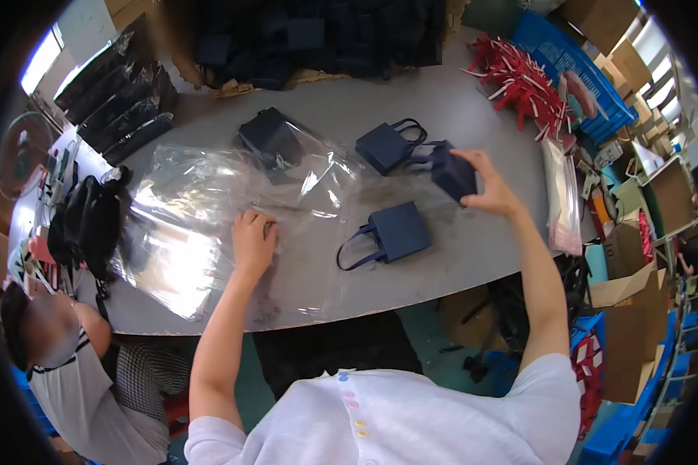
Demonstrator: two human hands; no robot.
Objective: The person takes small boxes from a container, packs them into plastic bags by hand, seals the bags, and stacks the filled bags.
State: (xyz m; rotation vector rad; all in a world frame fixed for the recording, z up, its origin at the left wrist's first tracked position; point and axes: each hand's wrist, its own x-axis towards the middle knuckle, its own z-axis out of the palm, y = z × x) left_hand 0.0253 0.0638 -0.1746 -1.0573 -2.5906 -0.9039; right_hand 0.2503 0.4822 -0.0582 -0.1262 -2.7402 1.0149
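Boxes [634,349] and blue crates [551,50] crowd the workroom around a grey table [473,256] with a curved near edge; black lens rim cuts off the surroundings. My landmark is the front bag [400,232], navy with a loop handle. Beyond it and to the right, I see the right hand [495,190], thumb and fingers gripping the held bag [451,172] and covering part of it. Left of the front bag, the left hand [254,242] rests on clear plastic [186,232], fingers bent; I can't tell whether they pinch any. Outside the cardboard box [236,91] I count four navy bags: front bag, held bag, the rear bag [384,147] beyond the front bag, and the far-left bag [270,133], under or inside plastic, I can't tell which. Glare stops me counting the sheets. The box, farthest beyond the front bag, is cut off above, its dark contents hard to separate. Grey tabletop runs from the front bag to the near edge and, rightward, to one stack of clear packets [564,201].
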